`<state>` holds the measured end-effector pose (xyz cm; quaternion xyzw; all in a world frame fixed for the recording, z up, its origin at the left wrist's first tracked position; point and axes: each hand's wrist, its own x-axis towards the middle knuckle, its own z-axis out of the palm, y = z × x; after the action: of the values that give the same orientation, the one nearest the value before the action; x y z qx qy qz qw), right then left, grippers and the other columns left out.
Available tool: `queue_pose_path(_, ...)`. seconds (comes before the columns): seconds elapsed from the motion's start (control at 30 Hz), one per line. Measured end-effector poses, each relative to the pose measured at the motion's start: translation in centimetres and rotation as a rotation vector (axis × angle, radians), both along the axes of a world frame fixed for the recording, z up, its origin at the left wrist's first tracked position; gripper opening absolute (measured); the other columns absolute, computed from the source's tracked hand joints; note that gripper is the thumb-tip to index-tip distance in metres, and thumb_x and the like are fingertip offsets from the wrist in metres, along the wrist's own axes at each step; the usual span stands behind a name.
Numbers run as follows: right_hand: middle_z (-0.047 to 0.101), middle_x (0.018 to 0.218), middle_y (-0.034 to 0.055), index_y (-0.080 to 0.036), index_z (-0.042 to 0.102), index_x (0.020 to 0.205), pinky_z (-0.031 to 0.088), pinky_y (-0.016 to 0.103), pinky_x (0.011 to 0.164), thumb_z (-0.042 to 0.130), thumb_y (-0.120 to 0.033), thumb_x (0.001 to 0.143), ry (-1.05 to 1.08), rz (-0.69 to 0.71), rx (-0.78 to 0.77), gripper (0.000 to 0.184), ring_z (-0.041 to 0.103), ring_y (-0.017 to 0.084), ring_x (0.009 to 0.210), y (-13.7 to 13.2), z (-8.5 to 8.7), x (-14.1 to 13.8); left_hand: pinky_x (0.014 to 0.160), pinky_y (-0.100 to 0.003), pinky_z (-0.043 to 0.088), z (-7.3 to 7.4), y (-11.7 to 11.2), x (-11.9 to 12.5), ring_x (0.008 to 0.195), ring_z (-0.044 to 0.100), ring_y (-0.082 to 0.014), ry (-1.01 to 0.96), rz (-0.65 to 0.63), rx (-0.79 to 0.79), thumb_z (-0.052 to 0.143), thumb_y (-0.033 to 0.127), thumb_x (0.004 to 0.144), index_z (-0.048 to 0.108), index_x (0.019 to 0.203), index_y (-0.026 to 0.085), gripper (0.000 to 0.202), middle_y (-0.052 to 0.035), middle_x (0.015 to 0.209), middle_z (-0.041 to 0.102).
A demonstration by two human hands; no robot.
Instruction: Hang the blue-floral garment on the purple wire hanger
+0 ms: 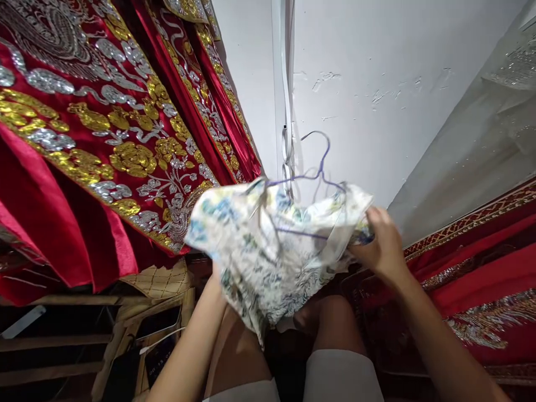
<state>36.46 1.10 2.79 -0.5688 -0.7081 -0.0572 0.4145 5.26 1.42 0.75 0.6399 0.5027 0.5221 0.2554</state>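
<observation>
White wall between red cloths, right hand gripping garment edge

White garment, blue-green floral; purple hanger.

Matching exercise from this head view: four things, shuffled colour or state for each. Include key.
1. Hanger
2. Floral garment
3. Right hand
4. Embroidered cloth

A. Red with gold and silver
B. Gripping fabric at one side
C. Purple
D. Whitish with blue and green print

Pairs: 1-C, 2-D, 3-B, 4-A
</observation>
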Motion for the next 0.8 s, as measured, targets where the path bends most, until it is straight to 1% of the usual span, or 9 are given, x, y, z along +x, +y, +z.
queue_pose_path(0.07, 0.059, 0.105, 0.0106, -0.021, 0.064, 0.115, 0.049, 0.044, 0.078, 0.073, -0.042, 0.069, 0.013, -0.078, 0.002, 0.051, 0.058, 0.034, 0.095, 1.1, 1.7, 0.8, 0.094, -0.040, 0.060, -1.7, -0.9, -1.0, 0.112, 0.070, -0.0266, -0.237, 0.026, -0.083, 0.005, 0.073, 0.097, 0.073, 0.115, 0.018, 0.089, -0.0151, 0.113, 0.074)
queue_pose_path(0.13, 0.058, 0.101, 0.0089, -0.022, 0.066, 0.108, 0.048, 0.043, 0.079, 0.074, -0.044, 0.070, 0.021, -0.080, 0.006, 0.045, 0.057, 0.032, 0.092, 2.5, 3.4, 0.3, 0.100, -0.044, 0.057, -3.6, -1.7, -1.3, 0.119, 0.069, -0.0317, -0.505, 0.030, -0.239, 0.039, 0.085, 0.086, 0.072, 0.116, 0.021, 0.078, -0.0136, 0.117, 0.075)
queue_pose_path(0.2, 0.058, 0.102, 0.0091, -0.022, 0.067, 0.104, 0.047, 0.044, 0.081, 0.075, -0.045, 0.070, 0.006, -0.049, 0.017, 0.042, 0.057, 0.032, 0.093, 3.6, 4.7, -1.2, 0.108, -0.045, 0.052, -5.2, -2.4, -1.1, 0.126, 0.065, -0.0340, -0.603, 0.047, -0.336, 0.076, 0.072, 0.070, 0.068, 0.122, 0.023, 0.072, -0.0117, 0.125, 0.073)
queue_pose_path(0.33, 0.061, 0.116, 0.0136, -0.023, 0.066, 0.115, 0.048, 0.050, 0.091, 0.075, -0.042, 0.073, -0.049, 0.063, 0.069, 0.047, 0.057, 0.038, 0.105, 3.5, 4.9, -3.6, 0.121, -0.042, 0.039, -7.6, -3.9, -0.3, 0.138, 0.056, -0.0320, -0.580, 0.115, -0.330, 0.088, 0.052, 0.067, 0.064, 0.129, 0.025, 0.071, -0.0103, 0.133, 0.069)
queue_pose_path(0.43, 0.060, 0.134, 0.0157, -0.024, 0.062, 0.129, 0.041, 0.060, 0.105, 0.073, -0.040, 0.076, -0.027, 0.240, 0.103, 0.057, 0.053, 0.043, 0.125, 1.4, 2.5, -3.9, 0.124, -0.042, 0.034, -8.9, -5.4, 0.2, 0.142, 0.052, -0.0323, -0.590, 0.142, -0.338, 0.087, 0.051, 0.069, 0.064, 0.131, 0.025, 0.071, -0.0102, 0.135, 0.068)
queue_pose_path(0.53, 0.063, 0.137, 0.0125, -0.026, 0.060, 0.133, 0.037, 0.059, 0.114, 0.069, -0.039, 0.083, 0.224, 0.387, 0.029, 0.052, 0.053, 0.039, 0.132, -1.5, -1.8, -5.0, 0.124, -0.043, 0.035, -10.4, -6.9, 1.1, 0.143, 0.051, -0.0316, -0.677, 0.132, -0.391, 0.083, 0.052, 0.074, 0.063, 0.135, 0.027, 0.069, -0.0090, 0.138, 0.067)
queue_pose_path(0.6, 0.069, 0.123, 0.0112, -0.027, 0.064, 0.122, 0.049, 0.051, 0.103, 0.065, -0.042, 0.087, 0.549, 0.333, -0.095, 0.037, 0.062, 0.035, 0.120, -3.5, -5.5, -7.3, 0.123, -0.043, 0.038, -11.3, -7.7, 1.9, 0.141, 0.053, -0.0314, -0.749, 0.164, -0.443, 0.083, 0.053, 0.074, 0.062, 0.136, 0.029, 0.070, -0.0079, 0.137, 0.068)
queue_pose_path(0.67, 0.070, 0.093, 0.0065, -0.029, 0.062, 0.097, 0.057, 0.043, 0.079, 0.059, -0.050, 0.089, 0.906, 0.219, -0.286, 0.023, 0.068, 0.029, 0.087, -5.3, -9.1, -10.4, 0.122, -0.043, 0.040, -11.8, -8.1, 2.7, 0.139, 0.055, -0.0314, -0.796, 0.172, -0.482, 0.083, 0.052, 0.074, 0.062, 0.137, 0.031, 0.071, -0.0071, 0.139, 0.067)
queue_pose_path(0.8, 0.053, 0.060, 0.0010, -0.028, 0.053, 0.078, 0.049, 0.039, 0.057, 0.046, -0.059, 0.094, 1.082, 0.345, -0.572, 0.036, 0.053, 0.023, 0.054, -7.3, -13.3, -15.3, 0.120, -0.043, 0.041, -11.5, -8.4, 3.0, 0.135, 0.058, -0.0330, -0.791, 0.121, -0.470, 0.084, 0.048, 0.074, 0.064, 0.135, 0.028, 0.067, -0.0079, 0.138, 0.068)
